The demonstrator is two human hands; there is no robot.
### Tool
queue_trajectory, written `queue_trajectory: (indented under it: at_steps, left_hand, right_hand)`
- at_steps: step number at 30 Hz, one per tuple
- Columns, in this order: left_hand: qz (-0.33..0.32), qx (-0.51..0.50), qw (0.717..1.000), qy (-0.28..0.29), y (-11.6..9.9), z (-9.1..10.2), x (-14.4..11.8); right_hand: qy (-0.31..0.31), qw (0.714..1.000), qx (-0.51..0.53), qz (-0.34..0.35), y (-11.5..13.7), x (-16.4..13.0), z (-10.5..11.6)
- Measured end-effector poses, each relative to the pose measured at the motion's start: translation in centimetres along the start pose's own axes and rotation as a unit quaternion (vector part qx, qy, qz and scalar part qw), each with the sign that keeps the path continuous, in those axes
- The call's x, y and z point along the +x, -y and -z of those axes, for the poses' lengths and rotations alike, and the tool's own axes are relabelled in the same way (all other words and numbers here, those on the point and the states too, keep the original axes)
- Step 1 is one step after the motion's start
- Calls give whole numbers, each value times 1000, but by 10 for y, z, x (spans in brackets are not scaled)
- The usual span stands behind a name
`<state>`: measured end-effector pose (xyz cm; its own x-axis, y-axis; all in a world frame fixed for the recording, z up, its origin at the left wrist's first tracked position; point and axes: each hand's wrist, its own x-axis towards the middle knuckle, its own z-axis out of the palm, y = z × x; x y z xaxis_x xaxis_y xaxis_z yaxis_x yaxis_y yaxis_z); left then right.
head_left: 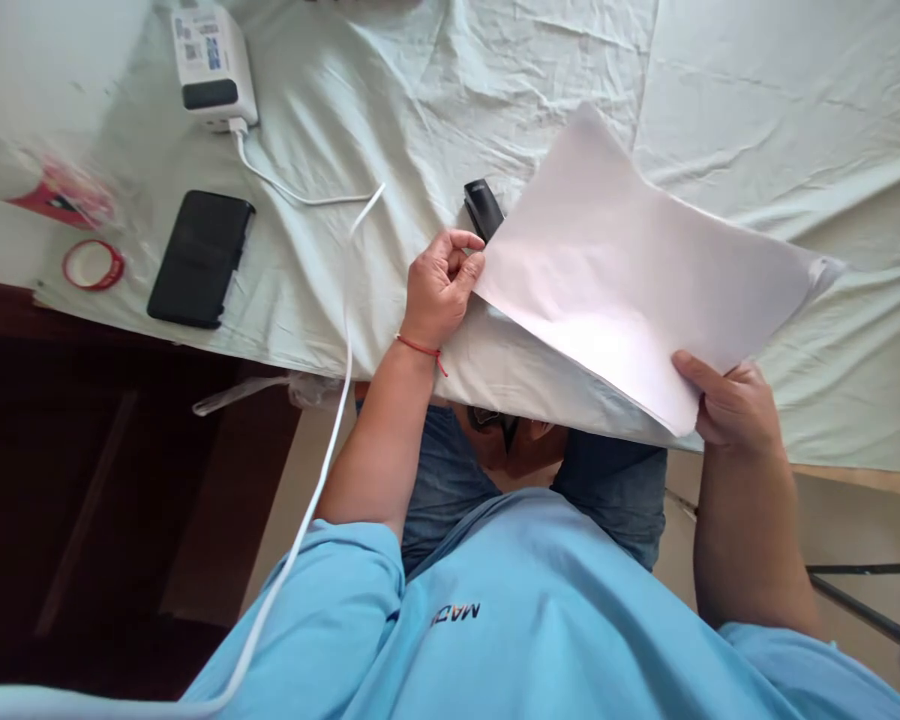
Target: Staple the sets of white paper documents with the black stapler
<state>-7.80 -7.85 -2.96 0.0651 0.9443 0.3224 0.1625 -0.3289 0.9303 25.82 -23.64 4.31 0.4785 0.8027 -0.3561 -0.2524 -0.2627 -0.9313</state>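
The paper [607, 250] partly hides the black object [483, 208] (and the right hand [742, 408])

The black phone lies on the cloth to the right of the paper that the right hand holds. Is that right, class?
No: the head view shows the black phone to the left of the paper. It does lie on the cloth, and the right hand holds the paper.

1. A light-blue, short-sleeved fabric shirt [555, 620] covers the torso; its left sleeve [352, 560] and right sleeve [780, 655] are plain.
2. Small dark lettering [456, 613] marks the chest, partly lost in folds.
3. Faded blue denim trousers [615, 490].
4. A thin red string bracelet [418, 347], loose-ended, circles the left wrist.
5. Both hands [742, 405] are bare.
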Motion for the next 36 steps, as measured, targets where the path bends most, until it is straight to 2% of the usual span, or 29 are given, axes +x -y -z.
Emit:
queue_trajectory:
  at_steps: [6, 12, 22, 26, 31, 36]
  left_hand:
    - [-5, 2, 1000, -2, 13, -2, 1]
    - [-14, -14, 1000, 2, 21, -2, 0]
    - [-20, -14, 1000, 13, 18, -3, -1]
    - [-14, -24, 999, 15, 16, -3, -2]
    - [-5, -20, 1000, 17, 2, -4, -3]
    - [-19, -14, 1000, 21, -6, -5, -3]
  right_hand:
    - [-68, 997, -4, -26, -5, -18, 8]
    - [-62, 998, -26, -3, -12, -10, 10]
    - [-71, 995, -65, -10, -17, -16, 21]
    - [-74, 996, -56, -6, -18, -17, 17]
    - [-73, 997, -27, 2, -21, -19, 8]
    - [-89, 996, -12, 10, -25, -22, 0]
